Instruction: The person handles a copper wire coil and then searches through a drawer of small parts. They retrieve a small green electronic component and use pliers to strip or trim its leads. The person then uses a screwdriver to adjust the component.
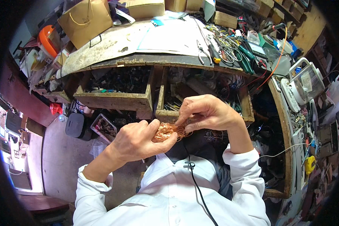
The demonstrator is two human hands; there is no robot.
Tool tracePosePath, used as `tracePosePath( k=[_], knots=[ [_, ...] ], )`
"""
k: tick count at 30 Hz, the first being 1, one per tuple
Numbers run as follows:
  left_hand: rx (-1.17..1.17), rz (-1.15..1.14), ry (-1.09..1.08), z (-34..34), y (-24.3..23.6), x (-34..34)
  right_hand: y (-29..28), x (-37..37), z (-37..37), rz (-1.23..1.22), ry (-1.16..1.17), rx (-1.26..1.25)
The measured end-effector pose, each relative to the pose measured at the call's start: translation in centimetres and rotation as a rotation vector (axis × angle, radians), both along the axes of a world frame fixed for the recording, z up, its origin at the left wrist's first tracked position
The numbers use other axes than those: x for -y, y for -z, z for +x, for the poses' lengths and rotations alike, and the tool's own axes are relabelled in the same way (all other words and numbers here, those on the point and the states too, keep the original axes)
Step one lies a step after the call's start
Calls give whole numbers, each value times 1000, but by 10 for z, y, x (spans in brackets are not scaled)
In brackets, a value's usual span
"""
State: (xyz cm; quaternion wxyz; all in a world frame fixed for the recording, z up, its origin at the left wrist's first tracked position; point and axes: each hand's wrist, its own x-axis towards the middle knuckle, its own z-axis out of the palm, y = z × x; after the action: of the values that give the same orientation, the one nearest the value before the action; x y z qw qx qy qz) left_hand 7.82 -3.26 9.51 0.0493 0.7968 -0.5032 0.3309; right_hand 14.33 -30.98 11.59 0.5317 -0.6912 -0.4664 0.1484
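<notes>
My left hand point(141, 139) is closed round a shiny, tangled bundle of copper wire point(165, 130) at waist height, in front of the open drawers. My right hand point(207, 115) is at the bundle's right end, thumb and bent fingers pinched on thin loose strands that stick out there. A dark cord hangs down over my white shirt below the wire.
Two open wooden drawers point(113, 100) full of small parts sit under a cluttered worktop point(120, 37) with pliers point(205, 52) and cables. A clear kettle point(307, 84) and yellow tape measure point(310, 164) are at the right. A black bin point(74, 126) and white crate point(103, 126) stand below left.
</notes>
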Motion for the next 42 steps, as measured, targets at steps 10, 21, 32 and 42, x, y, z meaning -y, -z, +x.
tracePosePath(
  k=[10,21,32,42],
  knots=[
    [-542,-416,185,1,3,4,10,-26,11,212,-54,-277],
    [-1447,-1008,11,26,25,5,49,-48,-54,-205,553,508],
    [-1482,-306,324,21,-3,10,18,-22,-1,88,178,-239],
    [-1513,-985,35,13,10,14,70,-36,-57,193,634,-47]
  ],
)
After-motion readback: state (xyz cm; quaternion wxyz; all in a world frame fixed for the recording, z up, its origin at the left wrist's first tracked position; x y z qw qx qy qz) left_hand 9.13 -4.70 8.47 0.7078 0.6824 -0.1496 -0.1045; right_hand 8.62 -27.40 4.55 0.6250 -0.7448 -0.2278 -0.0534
